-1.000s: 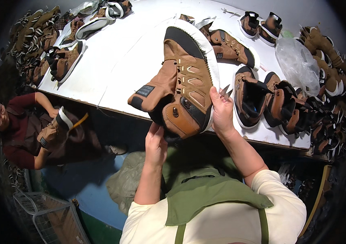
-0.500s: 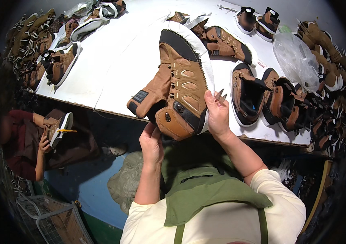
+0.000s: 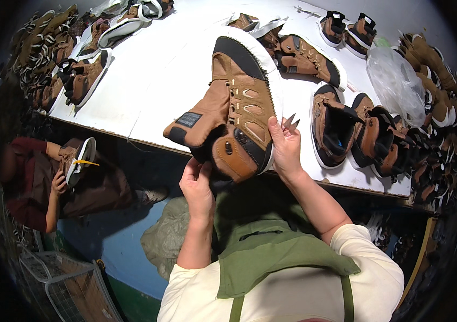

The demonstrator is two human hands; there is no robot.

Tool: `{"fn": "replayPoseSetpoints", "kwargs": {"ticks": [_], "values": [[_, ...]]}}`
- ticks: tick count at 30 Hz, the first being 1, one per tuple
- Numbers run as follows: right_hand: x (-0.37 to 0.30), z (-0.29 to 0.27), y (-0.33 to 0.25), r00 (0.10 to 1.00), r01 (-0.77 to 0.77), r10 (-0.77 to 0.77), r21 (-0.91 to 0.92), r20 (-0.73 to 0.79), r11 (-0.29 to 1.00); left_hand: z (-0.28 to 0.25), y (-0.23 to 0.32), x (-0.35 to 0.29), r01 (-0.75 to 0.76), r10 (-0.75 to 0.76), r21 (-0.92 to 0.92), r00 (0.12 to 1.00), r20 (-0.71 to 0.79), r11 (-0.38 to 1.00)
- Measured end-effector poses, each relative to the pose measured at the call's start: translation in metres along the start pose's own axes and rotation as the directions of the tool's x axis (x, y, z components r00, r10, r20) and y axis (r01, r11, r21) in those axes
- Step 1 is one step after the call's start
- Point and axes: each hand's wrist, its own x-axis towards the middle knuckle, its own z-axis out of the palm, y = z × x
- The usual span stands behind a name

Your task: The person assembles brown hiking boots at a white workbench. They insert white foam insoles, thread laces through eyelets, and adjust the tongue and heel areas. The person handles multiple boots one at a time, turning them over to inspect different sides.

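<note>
Hands (image 3: 239, 166) around boot (image 3: 234, 112), table edge (image 3: 148, 140) below.

Small dark rectangular label (image 3: 187, 119) on brown boot's tongue; clear crumpled plastic bag (image 3: 397, 86) on table, right.

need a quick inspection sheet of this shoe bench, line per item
surface: white table, bare in the middle, shoes along its edges
job's things: brown boot with a white sole, raised above the table's near edge
clutter: unfinished brown boots to the right, more boots at the left, clear plastic bag
grips: left hand holds the boot's heel from below; right hand clasps its sole side, a small metal tool between the fingers
cables: nothing seen
surroundings: a seated person at the left holding a shoe, wire basket on the floor
</note>
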Motion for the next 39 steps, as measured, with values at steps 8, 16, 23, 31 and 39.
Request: {"fn": "replayPoseSetpoints", "kwargs": {"ticks": [8,16,23,31,39], "values": [[0.023,-0.017,0.011,0.853,-0.518,0.479,0.461,0.208,0.721,0.046,0.048,-0.031,-0.432,0.369,0.362,0.9,0.233,0.826],[0.028,-0.009,0.019,0.783,-0.621,0.488,0.486,0.384,0.614,0.081,0.049,-0.032,-0.81,0.595,0.42,0.586,0.55,0.409],[0.027,-0.009,0.028,0.772,-0.633,0.469,0.454,0.428,0.627,0.076,0.061,-0.029,-0.866,0.691,0.389,0.489,0.533,0.313],[0.032,-0.001,0.029,0.78,-0.617,0.442,0.434,0.442,0.656,0.079,0.058,-0.008,-0.822,0.722,0.535,0.489,0.489,0.195],[0.035,-0.002,0.037,0.786,-0.605,0.416,0.43,0.457,0.671,0.069,0.056,-0.012,-0.829,0.784,0.517,0.461,0.415,0.214]]}}
